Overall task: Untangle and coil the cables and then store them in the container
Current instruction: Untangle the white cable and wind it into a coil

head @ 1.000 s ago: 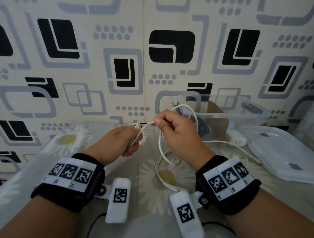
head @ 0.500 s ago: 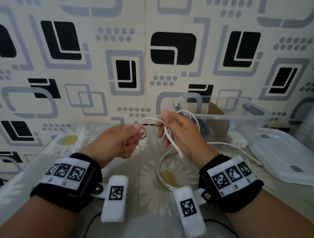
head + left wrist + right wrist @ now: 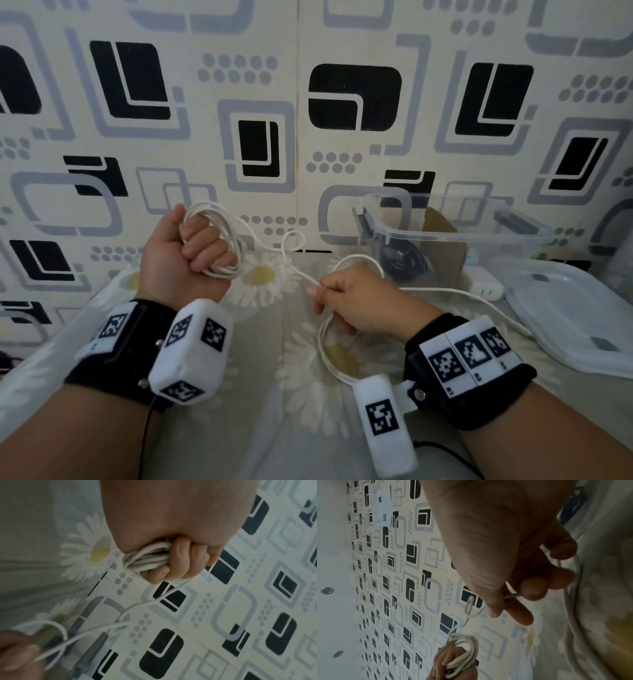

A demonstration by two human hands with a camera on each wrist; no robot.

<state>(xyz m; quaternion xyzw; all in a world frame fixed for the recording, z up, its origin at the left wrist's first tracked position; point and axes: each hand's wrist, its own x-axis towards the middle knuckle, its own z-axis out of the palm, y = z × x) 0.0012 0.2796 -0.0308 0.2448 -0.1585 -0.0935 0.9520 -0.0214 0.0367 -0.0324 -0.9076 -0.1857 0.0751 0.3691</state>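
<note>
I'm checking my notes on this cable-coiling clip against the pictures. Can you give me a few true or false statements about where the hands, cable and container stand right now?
1. The left hand grips a bundle of white cable loops. True.
2. The right hand is empty. False: it pinches a strand of the same cable.
3. The clear container has its lid on. False: the lid lies beside it on the tablecloth.
4. A dark cable already lies inside the container. True.
5. The whole white cable is coiled. False: slack still trails on the tablecloth.

head: above, forward-down | wrists: close along hands — all share white cable (image 3: 219, 240)
</note>
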